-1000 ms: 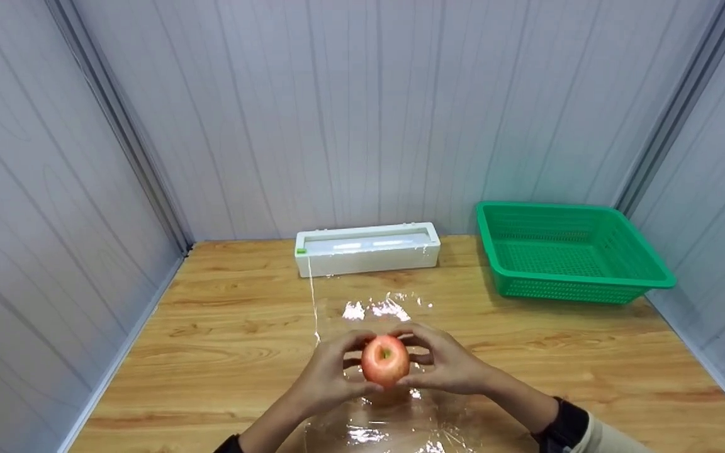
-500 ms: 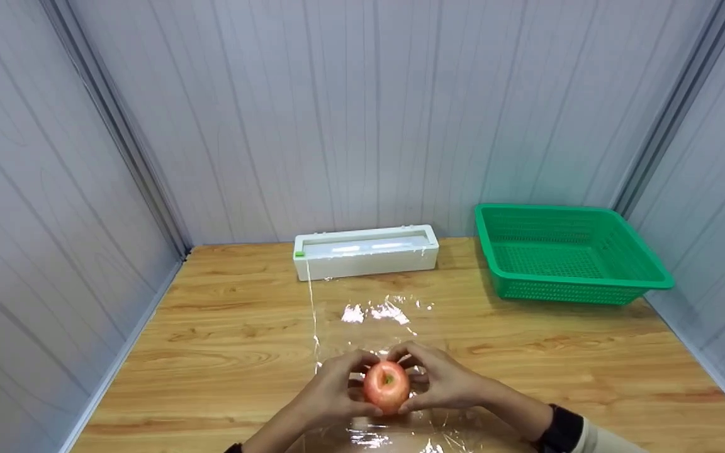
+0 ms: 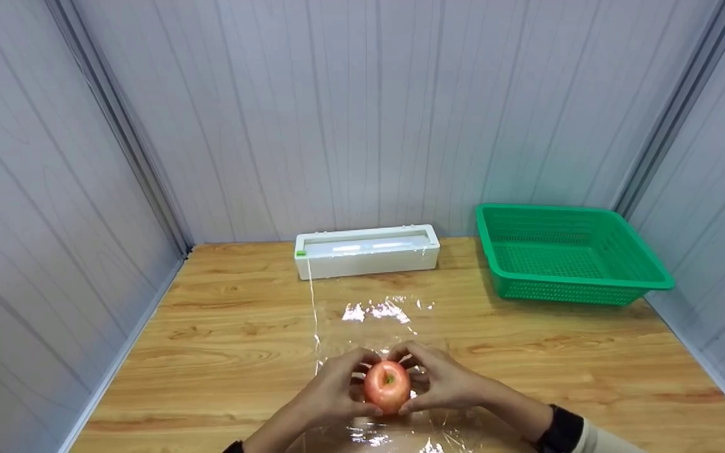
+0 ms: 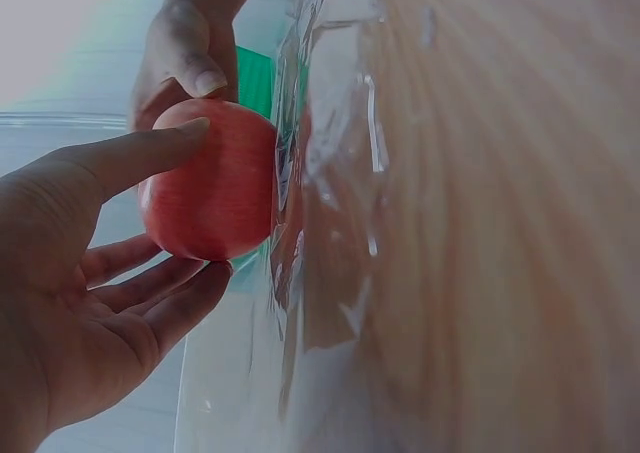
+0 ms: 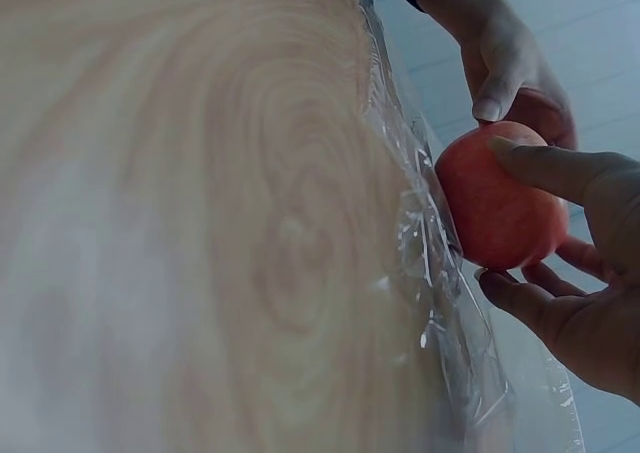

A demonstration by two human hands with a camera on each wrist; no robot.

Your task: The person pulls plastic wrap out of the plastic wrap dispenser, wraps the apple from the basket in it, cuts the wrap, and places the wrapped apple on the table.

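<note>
Both hands hold a red apple (image 3: 387, 385) between them, the left hand (image 3: 332, 393) and the right hand (image 3: 445, 382) each curled round one side with thumb and fingertips, as it sits on a sheet of cling film (image 3: 372, 314) spread on the wooden table (image 3: 224, 327); this looks like the placing step, before any wrapping. The next move likely calls for freeing a hand to lift a film edge over the fruit. The film's near edge is cut off below, and its outline is hard to trace.

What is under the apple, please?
Clear film spread on the table lies under the apple. Both hands, left hand and right hand, hold it; its underside is hidden.
</note>
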